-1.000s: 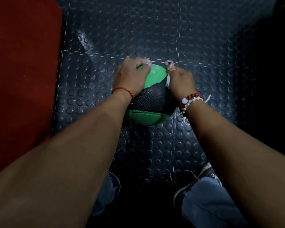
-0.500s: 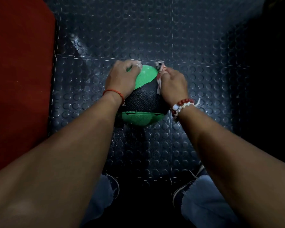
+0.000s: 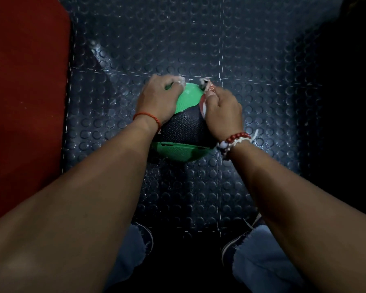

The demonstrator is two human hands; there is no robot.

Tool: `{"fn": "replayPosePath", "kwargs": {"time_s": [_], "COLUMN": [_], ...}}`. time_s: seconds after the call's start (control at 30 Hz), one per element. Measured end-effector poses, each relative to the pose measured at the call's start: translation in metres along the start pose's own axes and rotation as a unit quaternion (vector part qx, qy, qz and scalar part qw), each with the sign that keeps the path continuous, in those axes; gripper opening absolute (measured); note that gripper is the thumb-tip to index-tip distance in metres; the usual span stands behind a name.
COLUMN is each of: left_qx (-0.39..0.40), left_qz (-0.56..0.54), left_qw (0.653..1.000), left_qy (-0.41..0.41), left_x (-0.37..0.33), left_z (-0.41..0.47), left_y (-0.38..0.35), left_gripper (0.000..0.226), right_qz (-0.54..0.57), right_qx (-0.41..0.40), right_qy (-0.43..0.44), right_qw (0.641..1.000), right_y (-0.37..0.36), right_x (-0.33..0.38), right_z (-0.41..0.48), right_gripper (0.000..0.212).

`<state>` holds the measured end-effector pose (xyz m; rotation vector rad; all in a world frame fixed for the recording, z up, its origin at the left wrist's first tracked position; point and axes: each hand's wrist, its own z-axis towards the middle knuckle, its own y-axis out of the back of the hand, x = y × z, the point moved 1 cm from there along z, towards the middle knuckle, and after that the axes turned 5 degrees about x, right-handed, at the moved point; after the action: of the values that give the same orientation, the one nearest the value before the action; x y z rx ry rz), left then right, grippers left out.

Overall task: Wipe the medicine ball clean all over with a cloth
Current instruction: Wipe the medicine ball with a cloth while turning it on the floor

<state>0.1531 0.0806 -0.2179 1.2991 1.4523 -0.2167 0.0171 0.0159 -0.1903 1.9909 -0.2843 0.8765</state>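
Down at the near edge, two dark shoes [image 3: 234,247] and the frayed hems of pale blue jeans [image 3: 260,256] stand on the studded rubber floor [image 3: 199,39], feet apart. Both bare forearms reach forward from there, out over the floor toward the middle of the room. Between the hands sits the medicine ball [image 3: 183,130], resting on the floor, black and textured across its middle with green panels on the near underside and the far top. On its left shoulder lies the left hand [image 3: 159,100], a thin red cord bracelet [image 3: 148,116] at the wrist, fingers curled down over the far green panel and pressing the ball; nothing else shows in that hand. Against the ball's right side is the right hand [image 3: 224,112], with a red and white bead bracelet [image 3: 234,140] at its wrist, closed in a fist around a bunched cloth [image 3: 205,92]. White and red folds of it poke out past the knuckles and lie against the ball's upper right. Off to the left, running the length of the floor, lies a red mat [image 3: 25,102].
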Motion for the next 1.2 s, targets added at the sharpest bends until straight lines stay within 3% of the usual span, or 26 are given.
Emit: {"fn": "replayPosePath", "kwargs": {"time_s": [0.2, 0.33, 0.4, 0.5, 0.6, 0.67, 0.73, 0.83, 1.07, 1.13, 1.2], "left_qx": [-0.014, -0.022, -0.025, -0.018, -0.02, -0.022, -0.018, -0.009, 0.008, 0.002, -0.004], "left_qz": [0.0, 0.024, 0.031, 0.02, 0.02, 0.031, 0.041, 0.035, 0.042, 0.045, 0.041], "left_qw": [1.0, 0.999, 0.999, 1.0, 1.0, 0.999, 0.999, 0.999, 0.999, 0.999, 0.999], "left_qy": [0.005, 0.011, 0.007, -0.005, -0.009, -0.004, 0.002, 0.002, -0.022, -0.012, -0.002], "left_x": [-0.005, -0.002, -0.001, -0.002, -0.006, -0.009, -0.01, -0.011, -0.011, -0.012, -0.013], "left_z": [0.003, 0.005, 0.004, 0.004, 0.003, 0.002, 0.004, 0.006, 0.005, 0.007, 0.009], "left_y": [-0.005, -0.003, -0.003, -0.002, -0.003, -0.004, -0.005, -0.003, -0.005, -0.005, -0.004], "left_gripper": [0.043, 0.037, 0.033, 0.033, 0.031, 0.031, 0.032, 0.043, 0.034, 0.035, 0.041], "right_qz": [0.066, 0.012, -0.011, 0.02, 0.074, 0.048, 0.028, 0.006, 0.056, 0.052, 0.027], "right_qx": [-0.078, -0.124, -0.112, -0.05, -0.066, -0.109, -0.145, -0.146, -0.076, -0.104, -0.137], "right_qy": [-0.1, 0.058, 0.069, -0.032, -0.094, -0.059, 0.039, 0.137, -0.048, -0.047, 0.039], "right_qw": [0.99, 0.991, 0.991, 0.998, 0.991, 0.991, 0.988, 0.98, 0.994, 0.992, 0.989], "right_y": [-0.004, -0.014, -0.008, -0.001, -0.003, -0.007, -0.009, -0.009, 0.0, -0.006, -0.013], "right_x": [-0.009, -0.004, -0.006, -0.024, -0.032, -0.023, -0.009, -0.004, -0.025, -0.018, -0.005], "right_z": [-0.009, -0.035, -0.025, -0.002, -0.003, -0.015, -0.026, -0.027, 0.001, -0.01, -0.027], "right_gripper": [0.025, 0.033, 0.031, 0.03, 0.027, 0.027, 0.026, 0.025, 0.023, 0.024, 0.024]}}
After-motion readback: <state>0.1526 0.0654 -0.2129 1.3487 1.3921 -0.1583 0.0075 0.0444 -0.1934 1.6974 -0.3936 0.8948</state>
